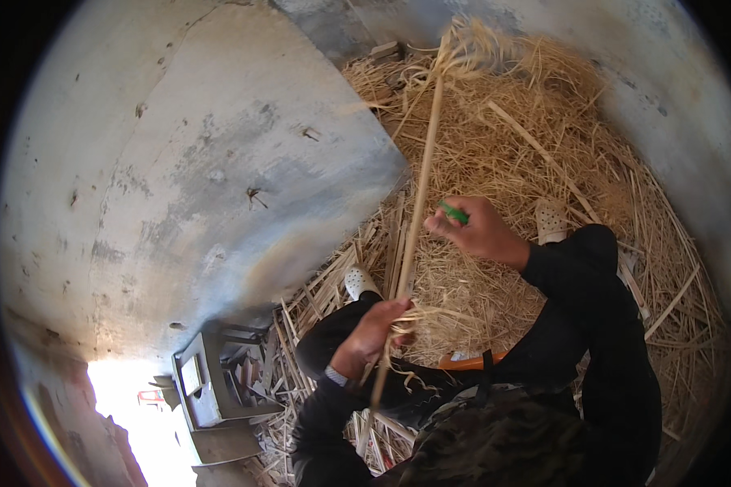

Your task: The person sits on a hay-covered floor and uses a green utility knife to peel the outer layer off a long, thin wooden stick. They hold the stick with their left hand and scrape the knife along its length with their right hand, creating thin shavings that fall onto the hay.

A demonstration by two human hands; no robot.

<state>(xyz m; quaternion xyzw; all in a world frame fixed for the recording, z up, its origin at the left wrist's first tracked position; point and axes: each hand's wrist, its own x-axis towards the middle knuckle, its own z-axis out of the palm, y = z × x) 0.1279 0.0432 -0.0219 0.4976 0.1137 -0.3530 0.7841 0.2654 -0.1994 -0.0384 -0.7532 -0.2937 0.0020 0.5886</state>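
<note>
My left hand [375,327] grips a long pale stalk [421,187] near its lower part, with loose fibres curling around the fingers. The stalk runs up and away to a frayed, leafy top end. My right hand [479,229] is closed on a small green-handled tool [453,213] held right against the stalk, about halfway up. Both sleeves are black. My feet in white perforated shoes [360,282] rest among the straw.
A thick heap of dry straw and split stalks [536,138] covers the floor ahead and to the right. A grey concrete wall [203,162] fills the left. A small grey box-like stand [207,381] sits at lower left. An orange object [463,361] lies by my lap.
</note>
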